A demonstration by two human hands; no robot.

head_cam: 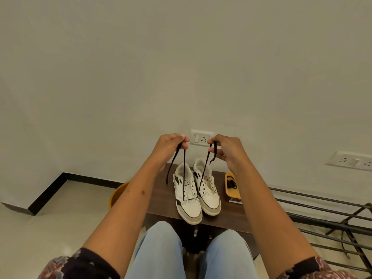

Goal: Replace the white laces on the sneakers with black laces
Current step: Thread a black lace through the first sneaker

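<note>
Two white sneakers with black and grey trim stand side by side on a small dark wooden table (223,218), toes toward me: the left sneaker (186,195) and the right sneaker (207,190). A black lace (202,178) runs up from the eyelets near the sneakers' fronts in two taut strands. My left hand (171,146) pinches one strand high above the shoes; its loose end hangs down beside the table. My right hand (225,150) pinches the other strand at the same height, with a short tail dangling.
A yellow tray (228,191) holding a coiled black lace sits on the table's right side. An orange bucket (116,196) stands on the floor at left. A metal rack (332,218) fills the right. Wall sockets are behind. My knees are under the table's front edge.
</note>
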